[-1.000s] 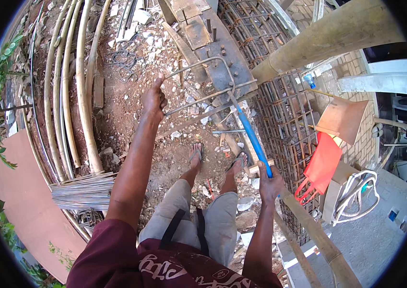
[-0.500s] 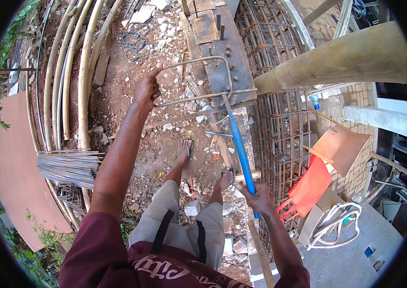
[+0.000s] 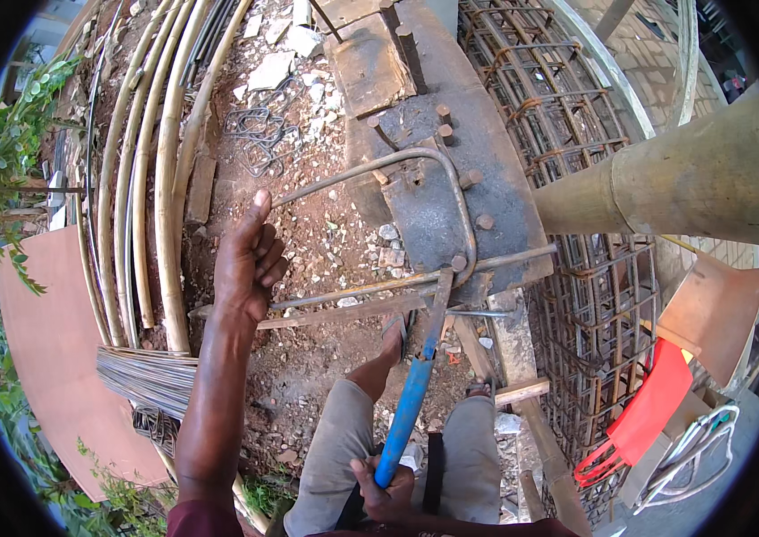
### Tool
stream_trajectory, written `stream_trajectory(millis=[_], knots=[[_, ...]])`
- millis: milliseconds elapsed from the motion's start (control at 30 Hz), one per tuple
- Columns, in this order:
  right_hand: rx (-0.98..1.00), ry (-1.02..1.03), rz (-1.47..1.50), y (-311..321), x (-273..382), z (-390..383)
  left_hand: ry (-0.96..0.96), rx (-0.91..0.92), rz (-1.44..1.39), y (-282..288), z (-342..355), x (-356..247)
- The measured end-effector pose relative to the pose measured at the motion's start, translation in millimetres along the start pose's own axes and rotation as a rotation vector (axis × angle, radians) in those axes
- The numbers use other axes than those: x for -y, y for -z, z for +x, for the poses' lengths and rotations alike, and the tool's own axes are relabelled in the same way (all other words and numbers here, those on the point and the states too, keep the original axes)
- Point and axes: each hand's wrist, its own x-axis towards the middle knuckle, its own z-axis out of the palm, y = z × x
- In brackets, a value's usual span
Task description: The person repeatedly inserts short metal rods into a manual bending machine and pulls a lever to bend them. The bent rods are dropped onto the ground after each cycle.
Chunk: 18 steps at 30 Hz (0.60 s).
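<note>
A thin steel bar [image 3: 363,169], bent into a loop, lies over a dark steel plate [image 3: 437,224] with upright pegs. My left hand [image 3: 250,259] is closed at the loop's left side, thumb pointing up; the part inside the fist is hidden. Low in front of my body, my right hand [image 3: 384,490] wraps the lower end of a blue-handled bending lever [image 3: 411,407]. The lever's metal head meets the bar beside a peg at the plate's near edge. One straight end of the bar sticks out past the plate on the right.
A long rebar cage [image 3: 589,268] runs along the right, crossed by a thick bamboo pole [image 3: 665,183]. Bamboo poles [image 3: 163,179] and a bundle of thin rods [image 3: 147,380] lie left. Rubble covers the ground. A red bag [image 3: 648,403] sits at right.
The lever has swung, its handle coming toward my body and leftward with my right hand. My left hand stays closed at the loop. The view has moved closer to the plate.
</note>
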Motion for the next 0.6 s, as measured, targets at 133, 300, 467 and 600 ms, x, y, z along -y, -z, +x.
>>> stream_trajectory(millis=[133, 300, 467, 600], knots=[[-0.025, 0.275, 0.368, -125, -9, 47, 0.025, 0.001, 0.003, 3, 4, 5], [-0.126, 0.288, 0.014, -104, -9, 62, 0.119, 0.002, 0.112, 6, -8, -7], [-0.243, 0.392, -0.543, 25, 6, -18, 0.128, -0.215, -0.068, 5, -83, -50], [-0.286, 0.6, -0.8, 80, 49, -64, -0.422, -0.213, -0.001, -11, -160, -77]])
